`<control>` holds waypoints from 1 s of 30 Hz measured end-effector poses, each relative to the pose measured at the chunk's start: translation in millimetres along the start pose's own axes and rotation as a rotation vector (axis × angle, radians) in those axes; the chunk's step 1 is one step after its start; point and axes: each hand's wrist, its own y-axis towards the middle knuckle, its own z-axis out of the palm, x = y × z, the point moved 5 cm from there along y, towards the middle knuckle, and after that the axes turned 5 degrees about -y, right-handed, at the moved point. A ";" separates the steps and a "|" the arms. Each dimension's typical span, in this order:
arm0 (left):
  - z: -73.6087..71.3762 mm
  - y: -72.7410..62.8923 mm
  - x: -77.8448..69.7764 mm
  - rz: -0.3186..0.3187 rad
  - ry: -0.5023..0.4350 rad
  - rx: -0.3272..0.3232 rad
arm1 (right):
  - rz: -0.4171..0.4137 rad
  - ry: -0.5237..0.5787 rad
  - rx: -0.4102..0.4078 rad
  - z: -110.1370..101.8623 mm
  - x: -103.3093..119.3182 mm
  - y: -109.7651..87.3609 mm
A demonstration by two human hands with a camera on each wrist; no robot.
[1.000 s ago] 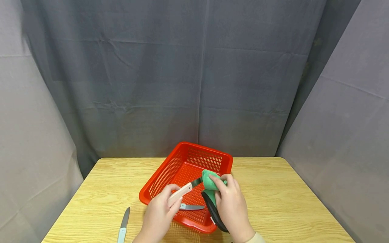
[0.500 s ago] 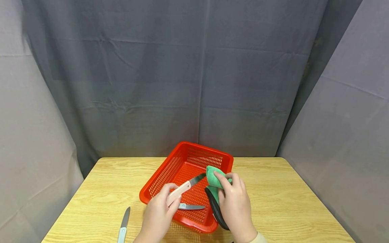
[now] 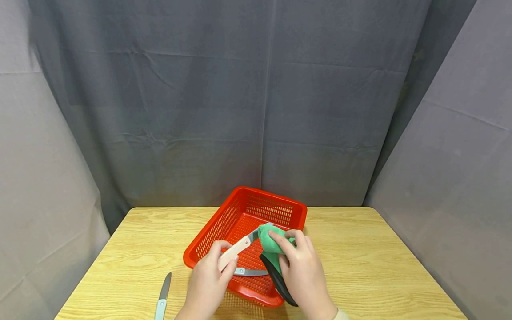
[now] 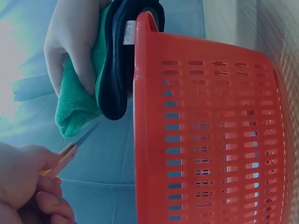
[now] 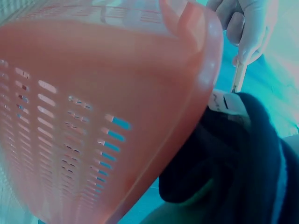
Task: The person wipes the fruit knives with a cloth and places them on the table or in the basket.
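My left hand grips a knife by its pale pink handle, with the blade angled up and right over the basket. Fingers of my right hand hold a folded green cloth with thick black edging. In the head view the cloth covers the middle of the blade, and the tip shows above it. The left wrist view has the knife close beside the cloth; whether they touch is hard to tell. Below, a light-blue-handled knife lies in the red basket.
Another light-blue-handled knife lies on the wooden table, left of my left hand, blade pointing away. Grey curtains hang behind and along both sides. The basket's near rim sits below my hands.
The cloth in my right hand first moved right, off toward the blade's tip, baring the blade, then came back left over it. My left hand and the knife hardly moved.
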 end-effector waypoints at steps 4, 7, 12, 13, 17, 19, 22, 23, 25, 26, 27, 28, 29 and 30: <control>-0.1 0.3 -0.1 0.001 -0.003 0.002 | -0.053 0.026 0.015 1.1 4.8 -0.8; 0.0 0.5 -0.2 0.007 -0.002 0.001 | -0.074 0.043 0.027 2.4 7.2 -1.6; -1.7 -1.3 -3.3 0.054 0.007 -0.015 | -0.074 0.046 0.049 4.1 8.1 -2.8; -2.2 -1.6 -4.3 0.065 0.009 -0.017 | -0.072 0.046 0.052 4.4 7.9 -2.9; -4.1 -2.7 -7.4 0.110 0.016 -0.028 | -0.054 0.046 0.058 5.6 6.2 -3.3; -3.9 -3.1 -7.4 0.114 0.017 -0.033 | -0.040 0.042 0.059 6.3 5.0 -3.4; -2.7 -3.1 -6.4 0.121 0.019 -0.036 | -0.019 0.034 0.057 7.4 2.6 -3.2; -2.3 -2.9 -6.1 0.122 0.021 -0.036 | -0.011 0.030 0.056 7.6 1.8 -3.0; -1.7 -2.6 -6.0 0.123 0.023 -0.033 | 0.009 0.023 0.054 8.0 -0.1 -2.7; -1.6 -2.5 -6.1 0.124 0.023 -0.031 | 0.019 0.021 0.050 7.9 -1.2 -2.6; -1.6 -2.4 -6.3 0.124 0.023 -0.028 | 0.031 0.020 0.047 7.8 -2.1 -2.4; -1.6 -2.5 -6.4 0.124 0.023 -0.027 | 0.042 0.018 0.042 7.8 -3.1 -2.4; -1.6 -2.6 -6.5 0.122 0.023 -0.025 | 0.054 0.018 0.038 7.6 -4.1 -2.3; -1.6 -2.7 -6.6 0.121 0.022 -0.023 | 0.066 0.018 0.034 7.5 -5.1 -2.2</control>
